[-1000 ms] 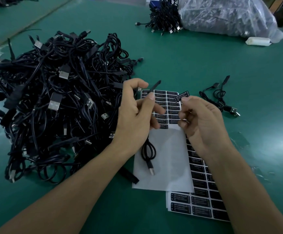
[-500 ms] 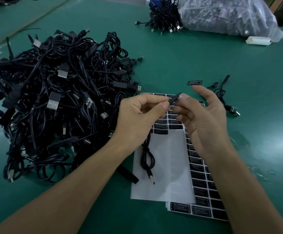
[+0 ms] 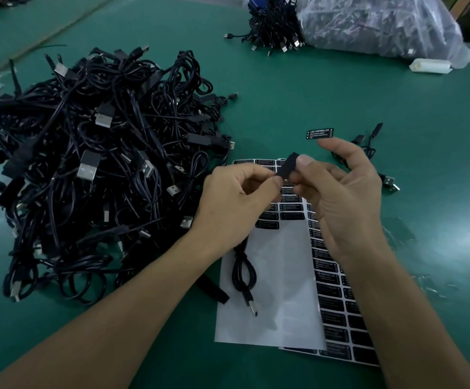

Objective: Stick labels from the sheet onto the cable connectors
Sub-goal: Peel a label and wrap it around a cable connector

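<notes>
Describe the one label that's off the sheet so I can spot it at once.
Start at the white label sheet, then find the right hand above it. Just beyond its raised forefinger is one black label reading LED CONTROLLER, alone against the green table, unlike those in rows on the sheet.

two hands (image 3: 236, 203) (image 3: 340, 209), two label sheets (image 3: 281, 276) (image 3: 337, 307), one loose label (image 3: 319, 133).

Green table top (image 3: 340, 88), crumpled clear plastic bag (image 3: 382, 23) far right, small white cylinder (image 3: 430, 65) just beside it
</notes>
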